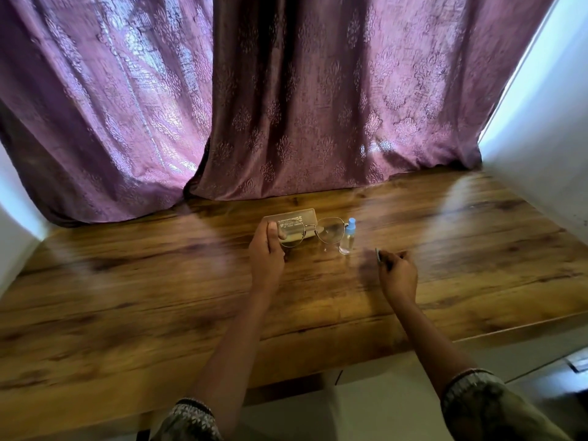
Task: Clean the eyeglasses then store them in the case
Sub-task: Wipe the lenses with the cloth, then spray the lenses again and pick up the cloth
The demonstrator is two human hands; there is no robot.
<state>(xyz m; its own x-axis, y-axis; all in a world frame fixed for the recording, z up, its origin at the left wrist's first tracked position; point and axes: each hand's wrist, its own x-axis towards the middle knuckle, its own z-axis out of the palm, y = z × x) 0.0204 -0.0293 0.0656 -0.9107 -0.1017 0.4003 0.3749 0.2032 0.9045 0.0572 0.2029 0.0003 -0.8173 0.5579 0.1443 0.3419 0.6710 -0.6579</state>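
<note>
Eyeglasses [313,232] are being held over the case [292,215] by the left hand [266,249], which is gripping one rim, just beside the spray bottle [348,237]. The right hand [397,275] is pinching a small dark item [378,256], too blurred to name. Cleaning is seemingly starting; wetting the lenses likely comes next.

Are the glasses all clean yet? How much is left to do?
Nothing looks finished yet. The left hand holds the eyeglasses by one side, and the right hand pinches a small dark thing too blurred to name. The spray bottle stands beside the glasses. Wiping the lenses and putting them in the case behind them are left.
</note>
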